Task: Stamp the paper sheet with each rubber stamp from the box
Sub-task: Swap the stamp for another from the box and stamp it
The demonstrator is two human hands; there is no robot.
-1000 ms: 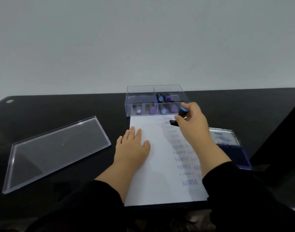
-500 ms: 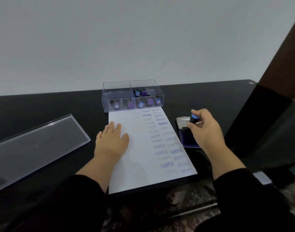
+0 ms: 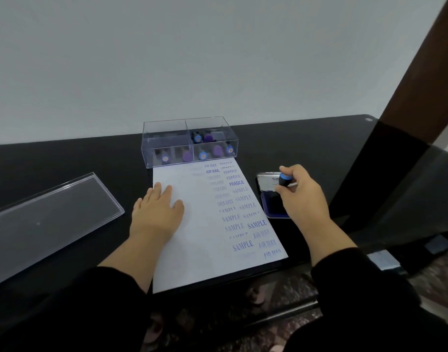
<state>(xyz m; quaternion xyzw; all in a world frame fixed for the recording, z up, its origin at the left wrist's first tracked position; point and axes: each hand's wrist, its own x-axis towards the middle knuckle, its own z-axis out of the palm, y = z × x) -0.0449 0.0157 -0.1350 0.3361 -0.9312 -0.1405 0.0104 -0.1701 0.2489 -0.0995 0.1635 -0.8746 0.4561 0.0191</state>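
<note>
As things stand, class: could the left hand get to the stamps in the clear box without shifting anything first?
Probably yes. The left hand lies flat on the paper sheet, the clear box sits just past the sheet's far edge with its top open, and nothing stands between. Lifting it would free the sheet, though.

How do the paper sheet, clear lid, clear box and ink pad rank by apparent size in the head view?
1. paper sheet and clear lid: look alike; the lid is cut off at the frame edge, so unranked.
2. clear box.
3. ink pad, partly hidden by the right hand.
</note>
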